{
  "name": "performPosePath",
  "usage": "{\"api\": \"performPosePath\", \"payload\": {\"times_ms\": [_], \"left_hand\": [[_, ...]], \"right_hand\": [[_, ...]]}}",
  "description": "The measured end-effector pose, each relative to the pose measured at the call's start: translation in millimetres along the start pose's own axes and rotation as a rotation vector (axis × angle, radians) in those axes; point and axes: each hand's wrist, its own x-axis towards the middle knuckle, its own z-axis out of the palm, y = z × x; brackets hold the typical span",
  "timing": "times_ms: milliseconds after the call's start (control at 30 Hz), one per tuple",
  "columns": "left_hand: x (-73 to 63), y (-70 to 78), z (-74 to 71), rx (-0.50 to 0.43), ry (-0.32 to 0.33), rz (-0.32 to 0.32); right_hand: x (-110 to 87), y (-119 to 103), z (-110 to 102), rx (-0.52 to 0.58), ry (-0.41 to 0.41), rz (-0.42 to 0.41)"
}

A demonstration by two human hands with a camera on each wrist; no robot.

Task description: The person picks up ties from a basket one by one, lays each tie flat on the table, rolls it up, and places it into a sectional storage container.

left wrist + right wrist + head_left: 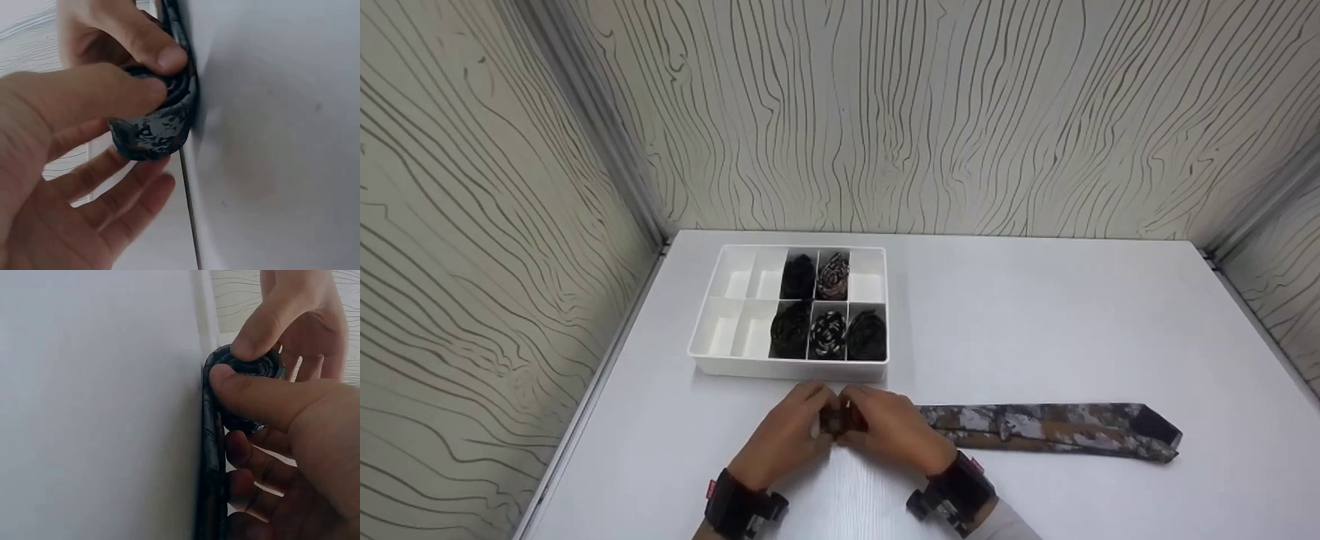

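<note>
A necktie (1046, 424) with a grey, brown and dark blotchy pattern lies folded lengthwise on the white table, its pointed end to the right. Its other end is wound into a thick coil (157, 132) standing on edge. My left hand (785, 433) pinches the coil from the left, thumb on its near side and fingers behind. From the right, my right hand (898, 433) grips the same coil, its thumb (247, 394) pressing on the spiral beside the left thumb. The flat length of the tie runs out under the right hand's fingers.
A white divided tray (787, 369) stands just beyond the hands. Dark rolled ties (866, 335) fill several of its middle and right compartments; the left ones and the back right one hold nothing. Wood-grain panels (885, 112) border the table at the back and sides.
</note>
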Motion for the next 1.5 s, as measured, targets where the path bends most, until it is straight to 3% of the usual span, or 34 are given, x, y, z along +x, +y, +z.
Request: {"api": "performPosePath", "payload": {"times_ms": [100, 300, 400, 600, 1000, 1167, 1333, 1500], "left_hand": [[0.0, -0.3, -0.2, -0.004, -0.003, 0.021], [-0.6, -0.2, 1.8, -0.044, -0.053, -0.003], [-0.4, -0.6, 2.1, -0.019, -0.048, 0.018], [2.1, -0.2, 1.9, -0.04, -0.075, 0.032], [5.9, 1.4, 2.6, -0.018, -0.093, 0.099], [7.9, 6.2, 2.9, -0.062, -0.115, 0.074], [11.8, 9.1, 2.4, 0.002, -0.096, 0.116], [13.9, 10.2, 2.8, 0.006, -0.096, 0.105]], "right_hand": [[-1.3, 1.3, -0.6, 0.02, -0.019, -0.001], [-3.8, 2.7, -2.9, -0.027, -0.018, -0.032], [-5.0, 1.9, -6.4, -0.013, -0.042, -0.017], [-7.0, 3.2, -9.2, -0.087, -0.036, -0.013], [-15.8, 1.3, -13.0, -0.056, -0.056, -0.008], [-19.1, 2.5, -14.8, -0.074, -0.02, -0.005], [-19.8, 3.5, -16.0, -0.063, -0.04, 0.015], [-21.1, 4.9, -15.7, -0.111, -0.03, 0.022]]}}
